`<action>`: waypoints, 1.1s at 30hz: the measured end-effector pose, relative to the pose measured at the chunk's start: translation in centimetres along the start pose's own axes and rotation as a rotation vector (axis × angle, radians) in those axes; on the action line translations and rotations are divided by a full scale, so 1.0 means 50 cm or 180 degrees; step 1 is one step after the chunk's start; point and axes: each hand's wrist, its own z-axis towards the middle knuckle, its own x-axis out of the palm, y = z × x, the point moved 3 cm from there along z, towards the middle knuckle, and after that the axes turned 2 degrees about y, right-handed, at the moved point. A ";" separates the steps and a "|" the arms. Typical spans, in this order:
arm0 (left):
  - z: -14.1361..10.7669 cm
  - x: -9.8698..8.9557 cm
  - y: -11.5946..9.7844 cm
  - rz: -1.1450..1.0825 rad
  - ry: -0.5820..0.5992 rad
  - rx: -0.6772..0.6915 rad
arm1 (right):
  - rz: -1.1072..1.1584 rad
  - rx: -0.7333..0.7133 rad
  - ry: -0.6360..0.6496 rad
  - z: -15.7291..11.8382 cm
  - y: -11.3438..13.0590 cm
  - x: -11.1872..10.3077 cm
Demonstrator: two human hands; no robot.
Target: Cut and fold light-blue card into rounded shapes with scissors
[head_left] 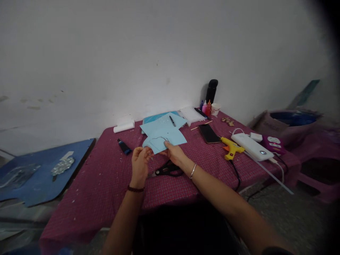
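Between my two hands is a light blue sheet of paper (pixel 175 136) with a dark curved line drawn on it. My right hand (pixel 174 153) grips the sheet's lower edge, thumb on top. At its lower left corner, the fingers of my left hand (pixel 141 159) are pinched together on the paper. Black-handled scissors (pixel 168 170) lie on the table below my hands, their blades partly hidden by my left hand. More light blue paper (pixel 151 125) lies behind the held sheet, with a black pen (pixel 172 121) on it.
A checked red cloth (pixel 106 177) covers the table. To the right are a phone (pixel 209 133), a yellow glue gun (pixel 232 148), a white power bank (pixel 252 146) and cables. A dark blue tube (pixel 124 146) lies left. Small bottles (pixel 206 107) and a paper cup (pixel 215 109) stand at the back.
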 end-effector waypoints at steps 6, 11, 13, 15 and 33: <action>0.002 -0.001 -0.007 0.0251 0.0008 0.0260 | -0.0167 -0.0034 0.0245 -0.003 -0.006 0.001; 0.011 -0.011 -0.005 0.0383 -0.0008 -0.0256 | -0.0421 0.0087 0.0336 -0.007 -0.009 -0.001; 0.013 -0.014 -0.004 0.0442 -0.0026 -0.0288 | -0.0460 0.0141 0.0337 -0.009 -0.009 -0.001; 0.014 -0.015 -0.001 0.0493 -0.0028 -0.0234 | -0.0468 0.0154 0.0362 -0.010 -0.008 0.000; 0.013 -0.013 0.003 0.0970 -0.0337 0.0835 | -0.0452 0.0245 0.0333 -0.021 -0.017 0.017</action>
